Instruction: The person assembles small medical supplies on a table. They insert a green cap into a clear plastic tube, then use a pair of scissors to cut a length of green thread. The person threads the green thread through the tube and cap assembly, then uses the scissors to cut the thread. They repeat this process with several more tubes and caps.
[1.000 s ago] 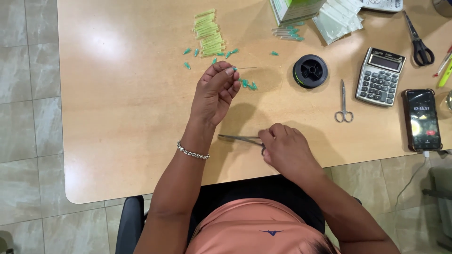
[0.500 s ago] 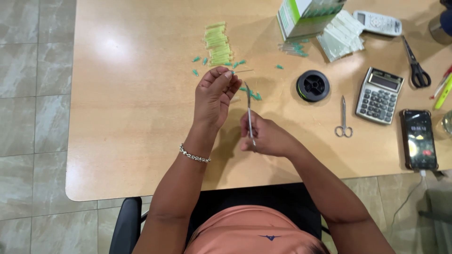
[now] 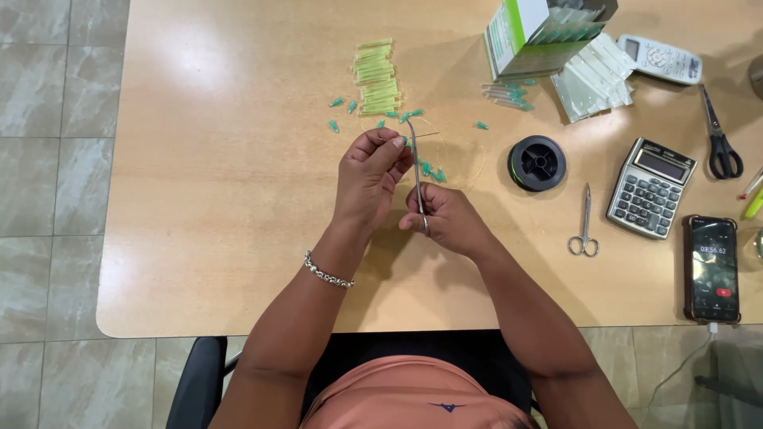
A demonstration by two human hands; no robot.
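My left hand [image 3: 367, 176] is raised over the wooden table [image 3: 222, 199] and pinches a small green-hubbed needle [image 3: 420, 136] between fingertips; the thin metal tip points right. My right hand [image 3: 447, 218] grips a slim pair of metal scissors or forceps [image 3: 416, 175], held upright with the tips up at the needle by my left fingers. Loose green needle hubs [image 3: 433, 171] lie on the table just beyond both hands. A row of pale green caps [image 3: 375, 77] sits farther back.
A black wire spool [image 3: 537, 162] and small steel scissors [image 3: 585, 222] lie to the right. Further right are a calculator [image 3: 651, 187], a phone [image 3: 712, 268], black-handled scissors [image 3: 719, 135], a remote [image 3: 660, 58], an open green-white box [image 3: 531, 32] and clear packets [image 3: 594, 79].
My right hand lifted the metal tool from lying flat near the table edge to upright, bringing its tips up to the needle in my left fingers. The view shifted slightly.
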